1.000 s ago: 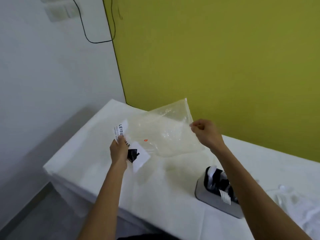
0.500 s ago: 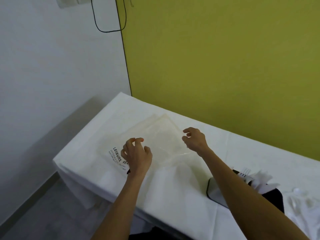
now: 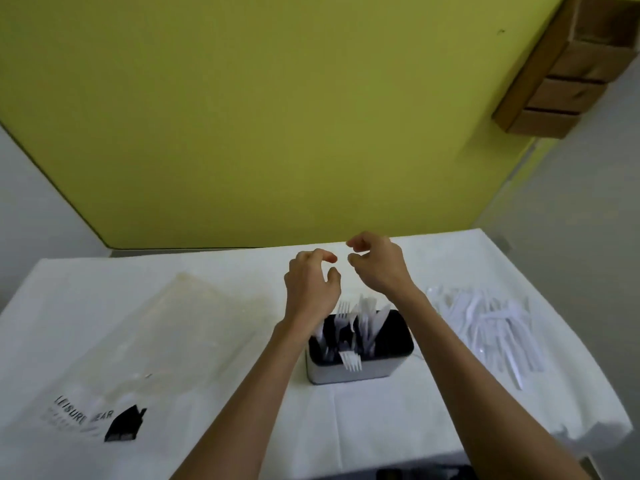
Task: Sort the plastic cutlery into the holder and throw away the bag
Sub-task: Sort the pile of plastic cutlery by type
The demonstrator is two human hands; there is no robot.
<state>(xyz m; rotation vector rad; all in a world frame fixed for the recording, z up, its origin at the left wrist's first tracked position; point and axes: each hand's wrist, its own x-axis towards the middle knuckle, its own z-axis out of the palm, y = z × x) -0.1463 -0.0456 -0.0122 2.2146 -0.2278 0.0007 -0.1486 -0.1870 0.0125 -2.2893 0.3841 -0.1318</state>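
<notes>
Bag [image 3: 149, 341] has been let go and now lies flat on the desk [image 3: 381, 417], left side. Left hand [image 3: 311, 282] and right hand [image 3: 377, 265] are empty, fingers loosely curled, above the part-filled holder [image 3: 353, 374]. Loose cutlery [image 3: 485, 320] is piled to the right. Sorting probably comes next; the bag is not binned yet.

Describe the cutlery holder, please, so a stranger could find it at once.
Start at the white-clothed table by the yellow wall. Mid-table, between the clear bag and the loose cutlery pile, stands the holder: the only upright box, dark inside, bristling with white forks.
</notes>
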